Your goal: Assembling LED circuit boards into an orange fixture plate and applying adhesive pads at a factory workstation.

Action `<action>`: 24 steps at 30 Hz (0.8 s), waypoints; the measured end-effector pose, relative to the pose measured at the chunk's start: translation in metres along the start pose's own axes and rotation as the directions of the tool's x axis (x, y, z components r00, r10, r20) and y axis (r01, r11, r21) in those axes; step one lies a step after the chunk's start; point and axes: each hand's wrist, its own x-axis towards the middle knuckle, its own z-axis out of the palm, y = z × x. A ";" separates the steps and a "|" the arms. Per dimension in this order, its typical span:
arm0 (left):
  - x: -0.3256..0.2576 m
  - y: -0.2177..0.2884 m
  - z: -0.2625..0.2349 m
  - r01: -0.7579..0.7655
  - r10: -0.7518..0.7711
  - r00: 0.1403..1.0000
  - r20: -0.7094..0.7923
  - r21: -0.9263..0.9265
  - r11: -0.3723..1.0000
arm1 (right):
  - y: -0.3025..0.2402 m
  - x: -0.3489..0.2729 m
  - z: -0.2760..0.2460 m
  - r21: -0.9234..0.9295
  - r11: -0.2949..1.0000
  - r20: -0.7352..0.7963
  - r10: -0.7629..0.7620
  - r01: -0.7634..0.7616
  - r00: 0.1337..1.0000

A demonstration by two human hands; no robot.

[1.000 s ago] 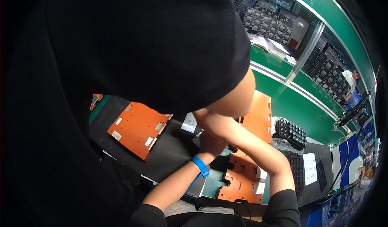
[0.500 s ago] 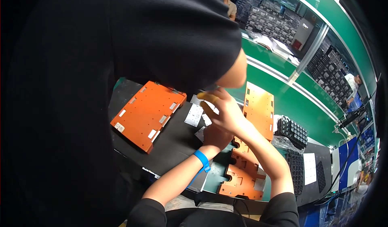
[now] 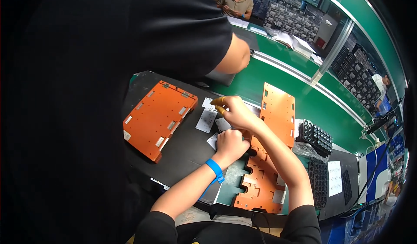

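My left hand (image 3: 231, 146), with a blue band on its wrist, is curled shut beside the cut-out edge of the orange notched plate (image 3: 263, 184). What its fingers hold, if anything, is hidden. Just beyond it, my right hand (image 3: 237, 113) has its fingers apart, with yellow finger cots on two of them. Those fingertips are over flat white pieces with small dark dots (image 3: 206, 120) lying on the black mat. I see nothing held between them. Past my right forearm stands an orange panel (image 3: 278, 113).
A co-worker's black sleeve and bare elbow (image 3: 236, 57) fill the upper left. An orange box-like panel (image 3: 158, 120) lies on the black mat (image 3: 182, 165). Black trays with round pockets (image 3: 316, 137), clear plastic and a white sheet (image 3: 334, 178) are at the right.
The co-worker's elbow has moved up and left, away from my hands. My left hand has turned and shows more clearly. My right hand stays over the white pieces.
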 end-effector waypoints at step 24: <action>0.006 0.025 -0.017 0.043 -0.041 0.998 0.053 -0.046 0.998 | 0.191 0.110 0.066 -0.521 0.854 -0.004 0.006 -0.007 1.000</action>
